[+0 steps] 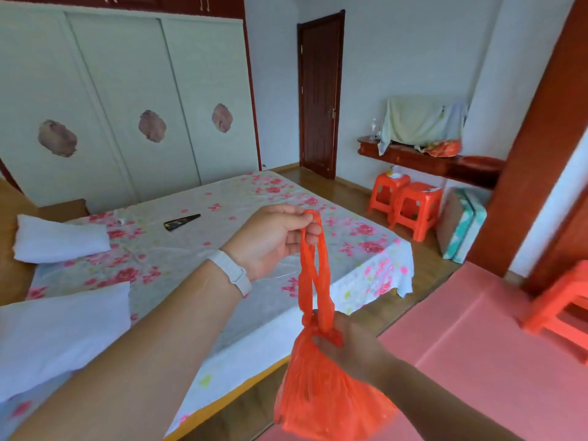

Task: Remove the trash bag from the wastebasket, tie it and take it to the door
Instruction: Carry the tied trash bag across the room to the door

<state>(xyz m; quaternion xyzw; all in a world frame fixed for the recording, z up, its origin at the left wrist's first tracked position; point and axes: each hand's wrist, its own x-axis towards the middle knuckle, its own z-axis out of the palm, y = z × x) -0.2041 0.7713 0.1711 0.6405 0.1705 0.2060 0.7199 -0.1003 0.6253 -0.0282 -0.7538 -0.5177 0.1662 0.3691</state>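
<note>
An orange-red plastic trash bag [321, 396] hangs in front of me, its two handles pulled up into long twisted loops above a knot at the neck. My left hand [273, 240], with a white band on the wrist, pinches the top of the handle loops. Lower down, my right hand [350, 342] grips the bag's neck just under the knot. The dark brown door [319, 97] stands shut at the far wall, well beyond the bed. No wastebasket is in view.
A bed with a flowered sheet [203, 249] fills the left and middle, with white pillows on it. Two orange stools [410, 208] stand under a wall shelf [426, 160] at the right. A pink mat [477, 345] covers the floor at the lower right. Wood floor runs alongside the bed.
</note>
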